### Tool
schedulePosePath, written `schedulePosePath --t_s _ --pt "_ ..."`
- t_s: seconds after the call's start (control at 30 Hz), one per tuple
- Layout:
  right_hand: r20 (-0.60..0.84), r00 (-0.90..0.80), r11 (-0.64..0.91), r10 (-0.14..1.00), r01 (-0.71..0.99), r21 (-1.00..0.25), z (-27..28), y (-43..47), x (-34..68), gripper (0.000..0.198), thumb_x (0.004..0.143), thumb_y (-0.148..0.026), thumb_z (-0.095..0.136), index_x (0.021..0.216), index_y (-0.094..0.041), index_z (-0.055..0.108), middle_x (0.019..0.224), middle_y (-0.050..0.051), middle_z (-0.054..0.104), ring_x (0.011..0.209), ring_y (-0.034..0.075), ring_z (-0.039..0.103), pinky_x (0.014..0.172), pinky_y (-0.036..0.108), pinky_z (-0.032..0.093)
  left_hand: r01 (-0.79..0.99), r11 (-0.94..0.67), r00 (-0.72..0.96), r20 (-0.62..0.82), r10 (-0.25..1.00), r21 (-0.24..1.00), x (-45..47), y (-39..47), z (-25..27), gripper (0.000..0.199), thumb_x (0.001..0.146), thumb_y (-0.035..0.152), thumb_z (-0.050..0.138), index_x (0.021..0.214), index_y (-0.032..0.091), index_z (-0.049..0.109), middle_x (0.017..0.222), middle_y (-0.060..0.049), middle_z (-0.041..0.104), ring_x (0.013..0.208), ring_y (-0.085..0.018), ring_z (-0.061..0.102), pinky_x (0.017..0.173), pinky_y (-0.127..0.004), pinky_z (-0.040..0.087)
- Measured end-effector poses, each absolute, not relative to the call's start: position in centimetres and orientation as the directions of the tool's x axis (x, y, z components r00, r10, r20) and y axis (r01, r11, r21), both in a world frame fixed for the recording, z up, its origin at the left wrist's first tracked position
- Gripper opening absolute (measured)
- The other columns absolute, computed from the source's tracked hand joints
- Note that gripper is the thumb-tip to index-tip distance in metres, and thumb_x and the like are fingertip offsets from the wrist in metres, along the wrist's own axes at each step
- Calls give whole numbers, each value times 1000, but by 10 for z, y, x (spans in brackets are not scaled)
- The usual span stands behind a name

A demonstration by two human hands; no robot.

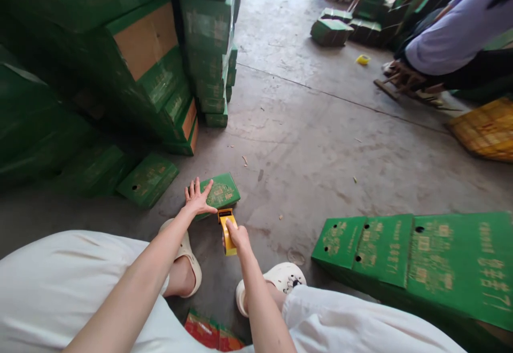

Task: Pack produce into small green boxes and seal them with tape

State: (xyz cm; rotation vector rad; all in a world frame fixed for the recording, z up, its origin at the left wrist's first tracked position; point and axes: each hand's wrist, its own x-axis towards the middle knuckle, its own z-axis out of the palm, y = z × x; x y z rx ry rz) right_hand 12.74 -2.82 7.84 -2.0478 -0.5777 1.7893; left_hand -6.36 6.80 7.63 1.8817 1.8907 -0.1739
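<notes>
A green printed cardboard box (pixel 223 190) lies on the concrete floor in front of my feet. My left hand (pixel 197 198) rests on its left end with the fingers spread. In my right hand (pixel 239 236) is a yellow tape dispenser (pixel 228 230), its head close to the near edge of the box. Whether the dispenser touches the cardboard I cannot tell. Part of the box top is hidden under my left hand.
Tall stacks of green boxes (pixel 208 32) stand at the left, with a single box (pixel 148 179) below them. More green boxes (pixel 436 251) line the right. A seated person (pixel 449 38), a yellow tape roll (pixel 363 60) and a yellow basket (pixel 487 128) are farther off.
</notes>
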Motion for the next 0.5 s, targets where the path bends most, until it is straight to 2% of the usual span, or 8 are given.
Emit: schedulePosePath --t_s 0.13,0.2,0.33,0.43,0.5 --pt "-824 162 -835 543 3 -550 73 -44 143 47 98 -59 55 79 -17 65 64 11 73 54 22 73 52 28 58 987 -25 67 -266 962 160 -40 61 71 133 70 68 81 169 13 11 173 -27 -2 161 -43 -3 126 -61 7" --pt "-798 226 -813 558 -44 -581 71 -43 152 50 99 -61 52 79 -17 65 68 13 75 57 22 74 53 27 59 991 -44 72 -230 971 124 -28 62 69 135 70 63 82 168 6 9 172 -29 -1 162 -42 -2 127 -60 7" --pt "-745 338 -763 575 -109 -638 70 -29 162 53 98 -65 49 81 -17 66 75 14 78 63 23 76 55 27 60 995 -56 73 -223 972 78 -10 63 65 136 67 54 87 168 9 8 172 -30 -3 161 -43 -7 124 -69 3" --pt "-725 364 -742 584 -123 -659 70 -18 159 56 99 -67 47 81 -17 67 75 15 78 63 23 76 55 28 60 994 -80 91 -189 978 70 2 57 61 124 73 36 86 169 16 9 173 -27 -5 160 -43 -12 120 -76 -2" --pt "-721 365 -728 589 -146 -669 69 -15 155 57 98 -68 47 82 -17 67 75 15 78 62 23 76 55 27 60 988 -114 131 -172 976 104 5 51 60 114 78 25 81 169 20 12 174 -24 -4 160 -41 -13 120 -76 -6"
